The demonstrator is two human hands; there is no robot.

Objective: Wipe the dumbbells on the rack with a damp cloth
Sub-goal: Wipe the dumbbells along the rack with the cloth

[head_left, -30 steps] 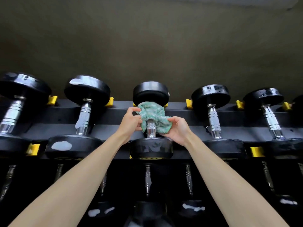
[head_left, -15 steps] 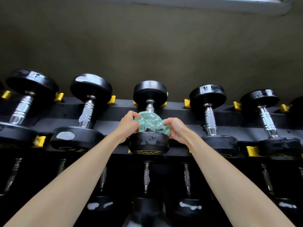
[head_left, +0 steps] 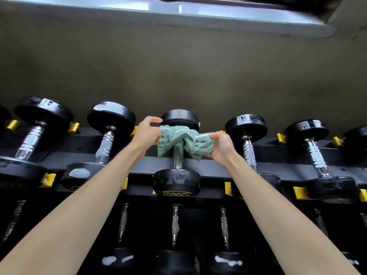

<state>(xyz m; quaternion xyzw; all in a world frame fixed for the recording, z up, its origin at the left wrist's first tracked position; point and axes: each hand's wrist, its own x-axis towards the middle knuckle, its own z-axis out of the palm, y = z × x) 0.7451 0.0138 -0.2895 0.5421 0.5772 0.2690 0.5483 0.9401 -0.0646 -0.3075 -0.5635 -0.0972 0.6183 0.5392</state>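
Note:
A green cloth [head_left: 190, 140] is draped over the top of the chrome handle of the middle dumbbell [head_left: 176, 180] on the black rack [head_left: 216, 167], just under the dumbbell's far head. My left hand [head_left: 148, 134] holds the cloth's left end, thumb and forefinger raised and curled above it. My right hand [head_left: 221, 146] pinches the right end. The lower part of the handle shows bare below the cloth.
More black dumbbells lie on the same tier: two to the left [head_left: 102, 147] [head_left: 29, 143], two to the right [head_left: 248, 147] [head_left: 315, 155], some with white smears. Yellow saddles [head_left: 300, 192] divide them. A lower tier holds further dumbbells [head_left: 174, 231]. A grey wall rises behind.
The cloth slid from near the dumbbell's front head up the handle to its far head, and my hands pulled its two ends apart. The view tilted upward.

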